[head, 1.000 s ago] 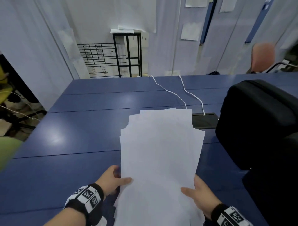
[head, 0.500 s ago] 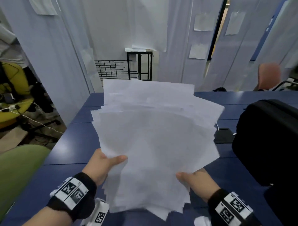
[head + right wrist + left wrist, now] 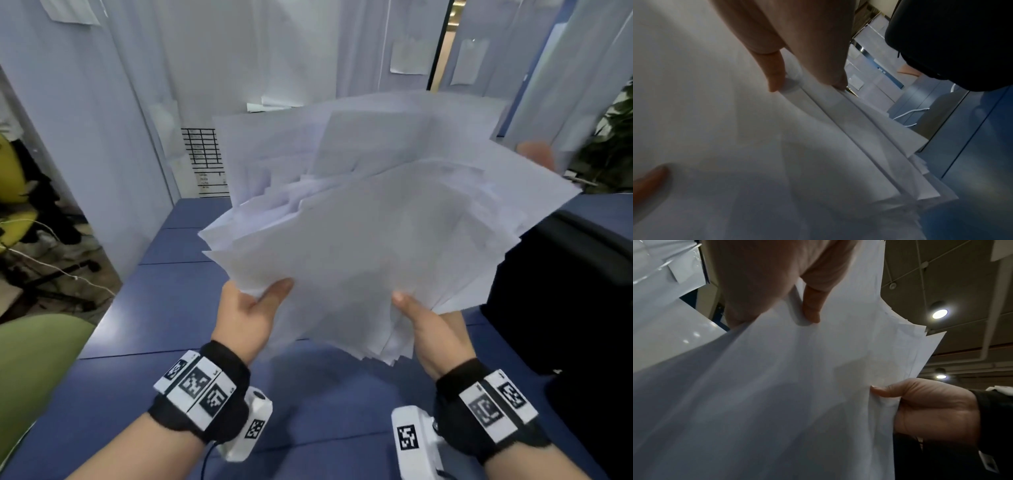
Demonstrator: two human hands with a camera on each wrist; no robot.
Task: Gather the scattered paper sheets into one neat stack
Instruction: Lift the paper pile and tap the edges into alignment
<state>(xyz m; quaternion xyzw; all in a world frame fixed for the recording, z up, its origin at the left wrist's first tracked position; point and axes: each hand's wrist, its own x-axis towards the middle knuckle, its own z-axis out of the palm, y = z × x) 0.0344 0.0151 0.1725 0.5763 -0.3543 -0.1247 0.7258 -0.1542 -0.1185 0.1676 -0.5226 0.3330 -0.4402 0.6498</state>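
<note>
A loose, uneven bundle of white paper sheets point(image 3: 376, 233) is held up in the air above the blue table point(image 3: 144, 308), its edges fanned out and misaligned. My left hand point(image 3: 253, 308) pinches the bundle's near left edge, thumb on top and fingers hidden beneath. My right hand point(image 3: 431, 325) pinches the near right edge the same way. In the left wrist view the paper sheets point(image 3: 777, 386) fill the frame, with the left hand point(image 3: 777, 280) and the right hand point(image 3: 931, 405) both gripping them. The right wrist view shows the right hand point(image 3: 789, 56) pinching the layered sheets point(image 3: 735, 146).
A large black bag point(image 3: 565, 291) stands on the table at the right, close to the papers. A green chair back point(image 3: 34, 370) is at the near left. White partition panels point(image 3: 102, 137) rise behind the table. A white cable point(image 3: 908, 113) lies on the table.
The bundle lay flat on the table a second ago; both hands have lifted it and tilted it up. The sheets have fanned out more, and the view has tipped upward.
</note>
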